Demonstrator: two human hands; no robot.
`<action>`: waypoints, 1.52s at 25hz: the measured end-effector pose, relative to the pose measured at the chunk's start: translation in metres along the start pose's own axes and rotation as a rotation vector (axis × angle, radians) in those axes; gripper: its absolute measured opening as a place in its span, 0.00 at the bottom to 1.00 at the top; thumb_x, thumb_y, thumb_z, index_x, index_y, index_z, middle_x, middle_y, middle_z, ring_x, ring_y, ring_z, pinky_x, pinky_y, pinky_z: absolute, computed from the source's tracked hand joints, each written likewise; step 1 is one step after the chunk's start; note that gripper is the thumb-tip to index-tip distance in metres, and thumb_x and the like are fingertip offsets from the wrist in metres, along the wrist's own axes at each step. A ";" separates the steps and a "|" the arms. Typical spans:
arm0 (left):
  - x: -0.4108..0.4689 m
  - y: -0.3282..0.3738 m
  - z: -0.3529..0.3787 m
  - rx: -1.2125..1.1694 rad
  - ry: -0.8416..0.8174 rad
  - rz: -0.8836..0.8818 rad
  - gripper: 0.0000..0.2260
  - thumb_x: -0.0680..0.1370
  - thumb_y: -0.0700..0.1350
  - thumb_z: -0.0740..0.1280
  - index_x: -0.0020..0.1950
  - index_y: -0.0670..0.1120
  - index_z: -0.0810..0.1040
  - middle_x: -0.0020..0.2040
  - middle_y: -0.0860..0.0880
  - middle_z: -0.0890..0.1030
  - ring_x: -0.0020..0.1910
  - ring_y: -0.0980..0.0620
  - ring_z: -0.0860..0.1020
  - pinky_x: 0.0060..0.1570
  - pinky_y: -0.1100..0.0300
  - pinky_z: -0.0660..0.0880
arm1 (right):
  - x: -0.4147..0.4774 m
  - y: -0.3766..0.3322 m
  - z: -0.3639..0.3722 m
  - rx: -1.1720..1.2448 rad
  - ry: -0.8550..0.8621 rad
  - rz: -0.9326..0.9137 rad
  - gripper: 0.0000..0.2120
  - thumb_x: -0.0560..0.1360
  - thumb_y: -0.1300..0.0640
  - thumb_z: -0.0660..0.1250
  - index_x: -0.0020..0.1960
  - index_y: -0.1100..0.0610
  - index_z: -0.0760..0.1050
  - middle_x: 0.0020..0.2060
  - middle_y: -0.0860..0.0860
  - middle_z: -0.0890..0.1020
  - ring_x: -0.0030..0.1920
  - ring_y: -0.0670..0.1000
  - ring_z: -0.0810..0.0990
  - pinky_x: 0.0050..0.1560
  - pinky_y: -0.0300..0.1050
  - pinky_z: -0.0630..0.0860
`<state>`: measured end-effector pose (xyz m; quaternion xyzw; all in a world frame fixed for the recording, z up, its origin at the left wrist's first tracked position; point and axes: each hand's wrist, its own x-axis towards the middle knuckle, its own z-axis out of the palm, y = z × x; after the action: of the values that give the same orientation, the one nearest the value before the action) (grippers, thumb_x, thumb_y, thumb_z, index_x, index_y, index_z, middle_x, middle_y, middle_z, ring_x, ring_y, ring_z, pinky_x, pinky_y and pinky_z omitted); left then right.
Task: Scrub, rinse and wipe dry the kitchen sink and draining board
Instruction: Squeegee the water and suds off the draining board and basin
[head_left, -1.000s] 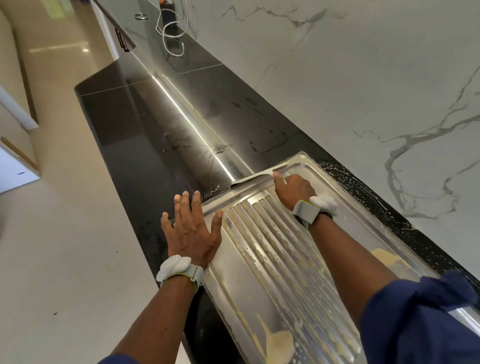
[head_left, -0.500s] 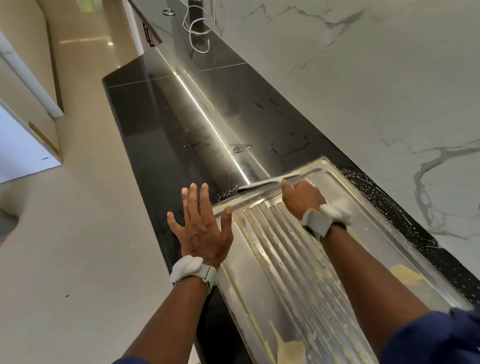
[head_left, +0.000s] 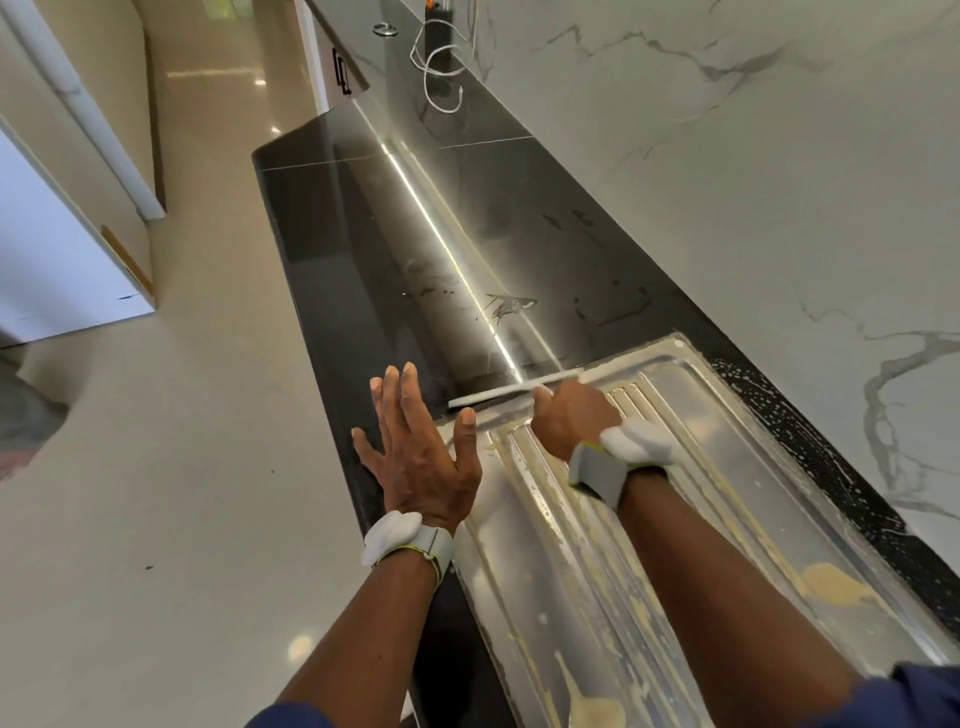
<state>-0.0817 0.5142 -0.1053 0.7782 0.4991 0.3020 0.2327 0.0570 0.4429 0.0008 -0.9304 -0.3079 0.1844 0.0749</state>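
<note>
The draining board (head_left: 753, 467) lay along the dark surface (head_left: 363, 249), running from near right to its far edge and streaked with yellowish residue (head_left: 831, 582). The sink itself was out of view. The left hand (head_left: 421, 457) was released, fingers spread, palm down over the board's left rim, probably to brace the lean forward. The right hand (head_left: 571, 421) sat at the board's far end, just beside a white strip (head_left: 498, 396), fingers curled under. Whether they grasped a scrubber could not be told. Scrubbing seemed the step in hand, with rinsing and drying not yet done.
</note>
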 end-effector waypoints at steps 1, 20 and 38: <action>0.000 0.000 0.000 0.001 0.000 -0.002 0.34 0.81 0.66 0.51 0.83 0.51 0.55 0.84 0.50 0.55 0.84 0.48 0.49 0.76 0.29 0.49 | -0.011 0.011 0.001 -0.062 -0.038 -0.023 0.21 0.84 0.46 0.53 0.57 0.60 0.77 0.60 0.60 0.81 0.60 0.62 0.79 0.53 0.48 0.72; -0.003 0.000 0.001 0.050 -0.067 0.081 0.31 0.82 0.66 0.50 0.81 0.50 0.60 0.82 0.48 0.60 0.83 0.47 0.53 0.76 0.29 0.48 | -0.156 0.118 0.057 -0.098 0.044 0.094 0.30 0.80 0.34 0.41 0.41 0.53 0.72 0.39 0.52 0.82 0.40 0.56 0.82 0.36 0.45 0.70; -0.019 -0.009 -0.004 0.044 0.012 0.230 0.30 0.84 0.63 0.51 0.80 0.48 0.64 0.81 0.47 0.64 0.83 0.46 0.54 0.78 0.36 0.50 | -0.112 0.038 0.076 0.000 0.064 0.126 0.22 0.85 0.46 0.51 0.60 0.60 0.76 0.60 0.61 0.81 0.61 0.63 0.78 0.56 0.51 0.73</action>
<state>-0.0960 0.5001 -0.1131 0.8333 0.4146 0.3202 0.1765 -0.0352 0.3473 -0.0457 -0.9534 -0.2460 0.1588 0.0731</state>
